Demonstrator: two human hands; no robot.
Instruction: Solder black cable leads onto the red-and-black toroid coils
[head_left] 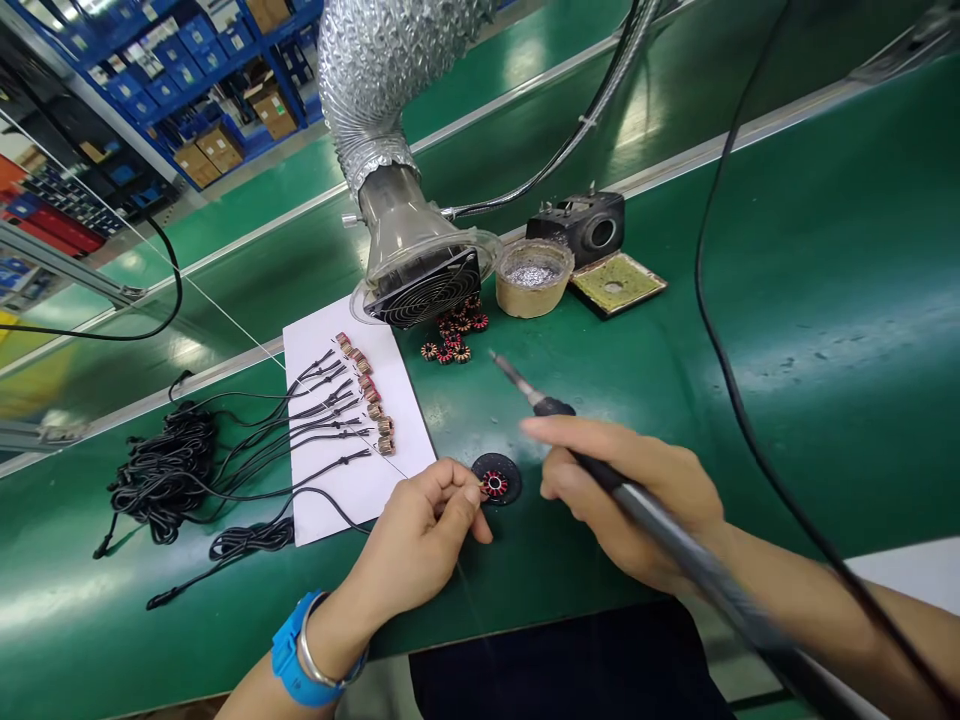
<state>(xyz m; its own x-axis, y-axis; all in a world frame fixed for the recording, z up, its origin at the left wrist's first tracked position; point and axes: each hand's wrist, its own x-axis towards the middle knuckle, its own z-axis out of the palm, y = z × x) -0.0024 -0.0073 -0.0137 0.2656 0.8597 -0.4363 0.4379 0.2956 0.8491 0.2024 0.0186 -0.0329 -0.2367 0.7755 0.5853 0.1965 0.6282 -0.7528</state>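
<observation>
My right hand (626, 495) is closed round a soldering iron (577, 450), whose tip points up and left, above the green bench. My left hand (420, 540) is pinched at the edge of a small red-wound coil (493, 485) that rests on a black round pad (504, 468); a thin wire seems to run from its fingers, too fine to be sure. A blue wristband and a metal bangle are on my left wrist. Just left of that hand lies a white sheet (330, 480) with black leads (322, 410) ending in a row of several copper-coloured parts (371, 395).
A fume extractor fan (424, 285) on a silver hose stands behind the sheet, with several red coils (454, 335) heaped beside it. A solder pot (532, 277), a black iron stand (585, 225) and a yellow sponge tray (616, 285) sit further back. Bundled black cable (161, 475) lies left.
</observation>
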